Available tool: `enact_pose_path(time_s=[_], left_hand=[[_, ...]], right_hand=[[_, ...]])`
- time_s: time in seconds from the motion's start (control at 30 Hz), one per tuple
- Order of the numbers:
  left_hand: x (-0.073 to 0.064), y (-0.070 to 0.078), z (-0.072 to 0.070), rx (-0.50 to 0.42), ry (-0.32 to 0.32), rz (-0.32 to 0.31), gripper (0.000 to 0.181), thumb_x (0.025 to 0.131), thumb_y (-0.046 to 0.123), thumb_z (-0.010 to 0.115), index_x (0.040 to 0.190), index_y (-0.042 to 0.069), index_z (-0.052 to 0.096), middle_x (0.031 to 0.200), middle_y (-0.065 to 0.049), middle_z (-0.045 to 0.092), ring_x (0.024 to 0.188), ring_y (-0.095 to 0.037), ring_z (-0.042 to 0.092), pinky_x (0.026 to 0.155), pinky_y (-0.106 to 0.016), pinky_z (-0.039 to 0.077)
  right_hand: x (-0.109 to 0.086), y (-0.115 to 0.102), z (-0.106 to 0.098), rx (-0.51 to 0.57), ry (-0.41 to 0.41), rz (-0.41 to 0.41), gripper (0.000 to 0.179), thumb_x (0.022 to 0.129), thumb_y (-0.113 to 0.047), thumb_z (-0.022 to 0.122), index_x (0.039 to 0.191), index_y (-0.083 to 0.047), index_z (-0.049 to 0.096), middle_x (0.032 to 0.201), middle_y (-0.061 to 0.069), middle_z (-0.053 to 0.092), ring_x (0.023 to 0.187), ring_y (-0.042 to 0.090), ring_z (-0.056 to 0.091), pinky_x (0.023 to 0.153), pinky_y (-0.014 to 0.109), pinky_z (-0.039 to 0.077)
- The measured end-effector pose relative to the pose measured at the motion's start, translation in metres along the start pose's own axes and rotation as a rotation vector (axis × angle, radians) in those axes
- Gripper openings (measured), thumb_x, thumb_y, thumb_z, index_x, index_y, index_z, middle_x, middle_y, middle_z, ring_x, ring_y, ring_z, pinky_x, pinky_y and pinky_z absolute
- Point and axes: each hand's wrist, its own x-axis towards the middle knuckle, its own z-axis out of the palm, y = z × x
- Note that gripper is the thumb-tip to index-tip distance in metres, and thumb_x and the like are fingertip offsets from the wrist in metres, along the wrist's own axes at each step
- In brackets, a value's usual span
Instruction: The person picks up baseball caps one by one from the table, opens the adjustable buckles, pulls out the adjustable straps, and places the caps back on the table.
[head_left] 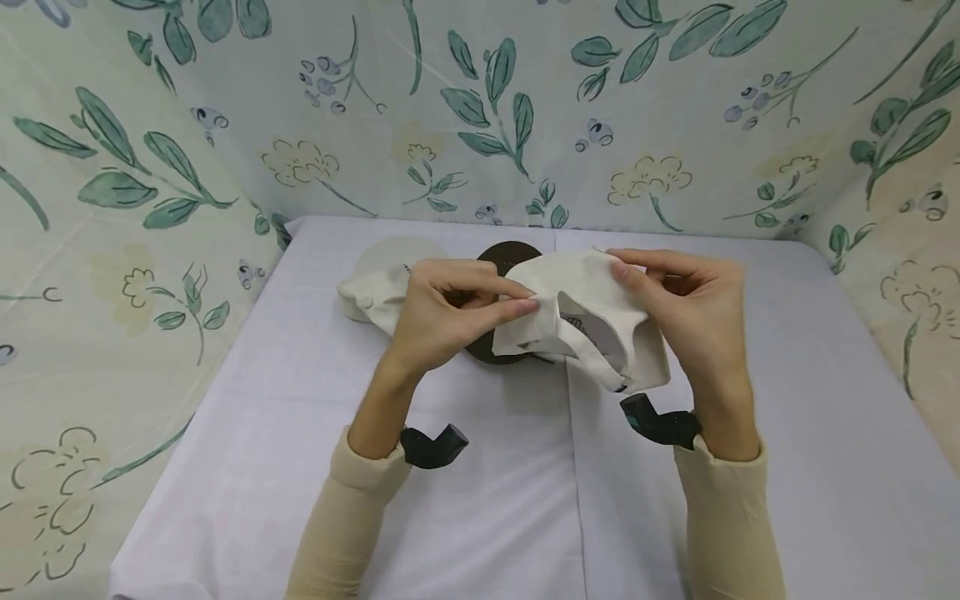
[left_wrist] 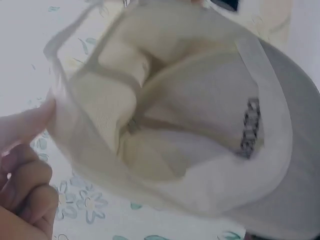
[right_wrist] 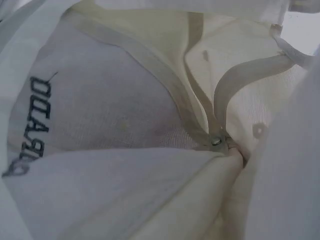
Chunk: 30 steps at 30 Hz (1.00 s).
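A white baseball cap [head_left: 581,271] is held up over the table by both hands, its rear opening and adjuster strap [head_left: 592,354] facing me. My left hand [head_left: 450,312] pinches the cap's edge left of the opening between thumb and index finger. On the other side, my right hand [head_left: 697,308] grips the crown with thumb and fingers. Both wrist views look inside the cap, where seam tapes meet at the top and the back of dark embroidered lettering [left_wrist: 250,129] shows. The right hand's fingers are outside the right wrist view.
Behind the left hand lies another off-white cap [head_left: 371,292], partly covered by that hand. A dark brown round item [head_left: 506,254] sits behind the held cap, mostly hidden. A white cloth covers the table [head_left: 465,533]; floral fabric [head_left: 487,183] hangs behind it.
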Motion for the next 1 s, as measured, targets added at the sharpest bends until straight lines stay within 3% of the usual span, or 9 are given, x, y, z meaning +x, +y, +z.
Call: enact_pose_path(time_s=[0.07,0.13,0.23,0.3,0.43,0.6,0.83,1.0], left_hand=[[-0.001,0.005,-0.001,-0.049,0.079,-0.022,0.011,0.077,-0.015,0.080,0.084,-0.006,0.080,0.055,0.000,0.030,0.055,-0.012,0.025,0.052,-0.024,0.020],[-0.002,0.012,-0.002,-0.066,0.146,-0.034,0.009,0.078,-0.014,0.080,0.083,-0.007,0.080,0.054,0.001,0.030,0.053,-0.012,0.023,0.050,-0.025,0.019],[-0.003,0.020,-0.003,-0.078,0.220,-0.046,0.009,0.078,-0.014,0.080,0.081,-0.005,0.080,0.052,0.002,0.035,0.051,-0.011,0.020,0.048,-0.025,0.018],[-0.003,0.024,-0.004,-0.065,0.243,-0.048,0.006,0.078,-0.012,0.081,0.081,-0.013,0.076,0.052,0.002,0.040,0.051,-0.010,0.021,0.047,-0.025,0.018],[-0.003,0.028,-0.009,-0.032,0.261,-0.046,0.008,0.078,-0.009,0.083,0.082,-0.013,0.077,0.053,0.003,0.047,0.051,-0.009,0.023,0.047,-0.024,0.019],[-0.003,0.030,-0.019,-0.011,0.310,-0.009,0.008,0.078,-0.013,0.082,0.081,-0.016,0.076,0.053,0.004,0.044,0.053,-0.009,0.024,0.048,-0.024,0.019],[-0.003,0.030,-0.026,-0.060,0.406,0.038,0.015,0.077,-0.018,0.078,0.080,-0.004,0.081,0.057,0.001,0.059,0.053,-0.008,0.030,0.048,-0.022,0.025],[-0.002,0.029,-0.027,-0.092,0.455,0.062,0.022,0.078,-0.017,0.077,0.080,0.004,0.083,0.056,0.001,0.058,0.051,-0.007,0.030,0.045,-0.021,0.024]], right_hand=[[-0.001,-0.001,0.001,0.009,-0.041,-0.034,0.020,0.085,0.001,0.081,0.104,0.007,0.079,0.055,-0.002,0.048,0.046,0.011,0.028,0.041,0.024,0.020],[-0.002,-0.003,0.004,0.011,-0.079,-0.092,0.021,0.085,0.005,0.079,0.106,0.008,0.078,0.055,-0.003,0.044,0.046,0.010,0.024,0.042,0.028,0.015],[-0.005,-0.006,0.009,0.037,-0.137,-0.209,0.021,0.084,0.012,0.076,0.106,0.011,0.077,0.056,-0.004,0.043,0.046,0.009,0.023,0.043,0.026,0.014],[-0.007,-0.008,0.012,0.052,-0.172,-0.290,0.021,0.083,0.015,0.074,0.104,0.012,0.077,0.056,-0.004,0.044,0.047,0.007,0.025,0.043,0.023,0.015],[-0.013,-0.010,0.018,0.130,-0.265,-0.394,0.023,0.079,0.021,0.072,0.101,0.014,0.076,0.057,-0.003,0.039,0.051,0.005,0.028,0.045,0.020,0.017],[-0.019,-0.008,0.025,0.166,-0.328,-0.432,0.030,0.074,0.022,0.076,0.101,0.012,0.078,0.057,-0.003,0.032,0.054,0.006,0.028,0.047,0.021,0.016],[-0.020,-0.002,0.037,0.219,-0.257,-0.449,0.032,0.069,0.021,0.082,0.099,0.012,0.078,0.057,-0.002,0.027,0.055,0.007,0.023,0.049,0.021,0.014],[-0.020,0.001,0.045,0.221,-0.251,-0.462,0.032,0.070,0.010,0.090,0.100,0.009,0.079,0.057,-0.001,0.024,0.055,0.008,0.021,0.049,0.022,0.012]])
